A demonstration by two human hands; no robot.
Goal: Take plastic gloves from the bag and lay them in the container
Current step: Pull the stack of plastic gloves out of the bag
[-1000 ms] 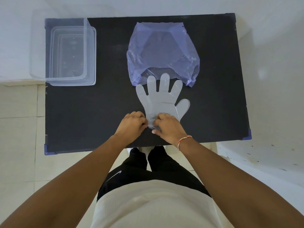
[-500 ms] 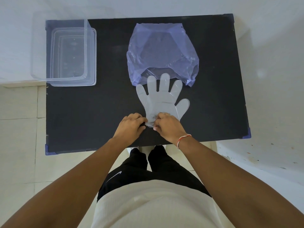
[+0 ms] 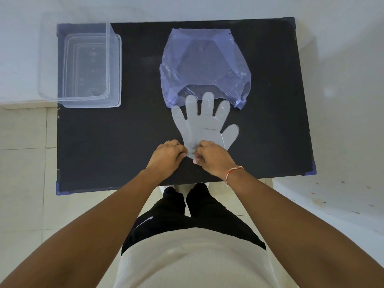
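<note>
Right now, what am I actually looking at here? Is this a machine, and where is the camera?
No machine: a person works with bare hands, and the single camera sits on their head, looking down past their arms. On the black table lies a purple plastic bag, open towards the person. A clear plastic glove lies flat just in front of it, its fingertips at the bag's mouth. The left hand and the right hand both pinch the glove's cuff end. At the far left corner stands a clear container, where the glove is meant to go; nothing shows in it yet.
</note>
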